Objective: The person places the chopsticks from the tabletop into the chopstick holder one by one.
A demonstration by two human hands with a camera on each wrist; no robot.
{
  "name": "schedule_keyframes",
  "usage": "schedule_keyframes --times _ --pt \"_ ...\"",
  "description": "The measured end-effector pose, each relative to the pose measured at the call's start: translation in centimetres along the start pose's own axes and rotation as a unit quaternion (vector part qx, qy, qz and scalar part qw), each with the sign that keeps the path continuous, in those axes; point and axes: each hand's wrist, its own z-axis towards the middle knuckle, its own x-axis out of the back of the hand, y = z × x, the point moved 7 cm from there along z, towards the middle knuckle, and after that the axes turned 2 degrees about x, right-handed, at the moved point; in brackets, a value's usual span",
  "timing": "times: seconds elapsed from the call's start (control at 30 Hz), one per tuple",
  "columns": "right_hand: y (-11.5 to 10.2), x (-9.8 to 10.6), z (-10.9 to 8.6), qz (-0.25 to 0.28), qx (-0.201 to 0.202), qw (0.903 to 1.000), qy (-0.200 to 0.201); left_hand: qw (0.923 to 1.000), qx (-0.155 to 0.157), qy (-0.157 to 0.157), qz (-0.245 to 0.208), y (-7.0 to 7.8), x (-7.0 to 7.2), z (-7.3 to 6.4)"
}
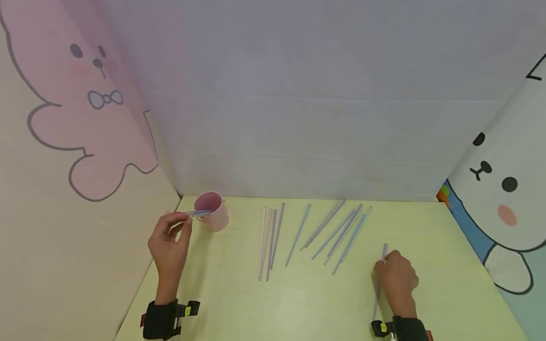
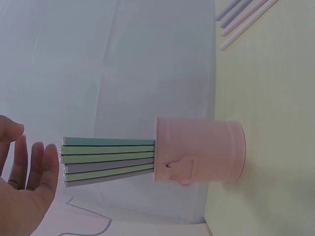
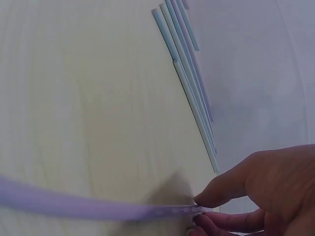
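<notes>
A pink bucket [image 1: 218, 215] with a small side handle stands upright at the back left of the table. Several slim pastel sticks [image 2: 108, 158], green, teal and lilac with glittery ends, lean out of it. Beside those ends is my left hand [image 1: 171, 241]; the left wrist view shows a gap between its loosely bent fingers and the sticks. At the right, low over the table, my right hand [image 1: 397, 279] pinches a lilac stick [image 3: 83, 205] between thumb and fingers near one end. Part of that stick is hidden behind the hand in the head view.
Several loose pastel sticks [image 1: 297, 234] lie spread across the middle of the pale yellow table [image 1: 315, 308], some overlapping. A grey-white cloth backdrop [image 1: 298, 142] rises behind the table edge. Cartoon-printed side panels [image 1: 106, 137] flank it.
</notes>
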Motion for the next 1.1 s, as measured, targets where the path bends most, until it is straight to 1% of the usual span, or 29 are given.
schedule_keyframes --times 0.2,0.33,0.53,0.6,0.67,0.77,0.9,0.97,1.1 --pt "0.2 0.1 0.2 0.011 -0.006 0.9999 0.004 0.9996 0.006 -0.001 -0.027 -0.2 -0.1 -0.2" --pt "0.3 0.0 0.5 0.013 0.002 0.9998 0.017 0.9994 0.006 -0.004 -0.035 -0.2 -0.2 -0.3" --pt "-0.1 0.4 0.4 0.022 0.02 0.9991 0.03 0.9994 0.004 -0.009 -0.033 -0.2 -0.5 -0.6" --pt "-0.5 0.8 0.2 0.032 0.032 0.9982 0.04 0.9997 0.005 -0.009 -0.022 -0.2 -0.6 -0.8" --pt "-1.0 1.3 0.0 0.04 0.047 0.9963 0.06 0.9999 0.007 -0.008 -0.012 -0.3 -0.7 -1.0" --pt "-1.9 2.1 -0.3 0.06 0.067 0.9916 0.093 0.9999 0.01 -0.008 -0.008 -0.4 -1.0 -1.4" --pt "-3.4 3.3 -0.7 0.089 0.095 0.982 0.137 0.9995 0.007 -0.025 -0.019 -0.3 -2.0 -1.8" --pt "-4.4 3.7 -1.0 0.108 0.117 0.9752 0.153 0.9991 0.002 -0.036 -0.022 -0.3 -2.6 -2.0" --pt "-6.3 4.5 -1.7 0.151 0.163 0.9605 0.167 0.9982 -0.005 -0.056 -0.02 -0.6 -4.0 -2.7"
